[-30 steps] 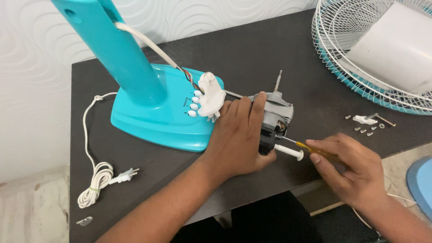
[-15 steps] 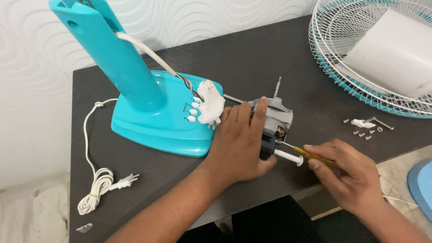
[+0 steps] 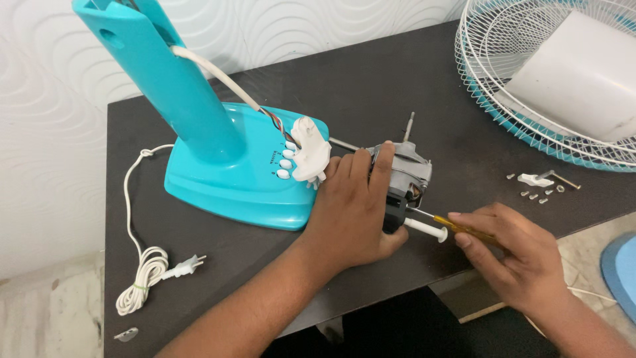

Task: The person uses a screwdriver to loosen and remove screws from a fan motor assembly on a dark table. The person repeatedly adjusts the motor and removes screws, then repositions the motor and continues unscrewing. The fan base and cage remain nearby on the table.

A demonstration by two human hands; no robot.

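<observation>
Two hands are seen over the dark worktop [image 3: 411, 86]. The left hand [image 3: 351, 212] is laid flat over one grey fan motor [image 3: 407, 174], its fingers [image 3: 383, 166] spread and pressed down on the housing, closed around nothing but steadying it. The right hand [image 3: 520, 255] is curled shut on one screwdriver [image 3: 457, 227] with an amber handle, whose shaft is pointed at the motor's black lower part, just beyond the left thumb; one white knob [image 3: 425, 230] is seen just below the shaft. Beyond the left fingertips, one turquoise fan base [image 3: 232, 179] with its upright column is stood, and one white switch block [image 3: 310, 156] with four white buttons on wires is rested against it. One coiled white power cord [image 3: 142, 282] with plug is lain well to the left of the left forearm. Past the right hand, a small cluster of about six loose screws and one white clip [image 3: 535, 179] are scattered. One wire fan guard [image 3: 503, 99] is set far beyond, with one white blade piece [image 3: 583, 73] held inside it.
</observation>
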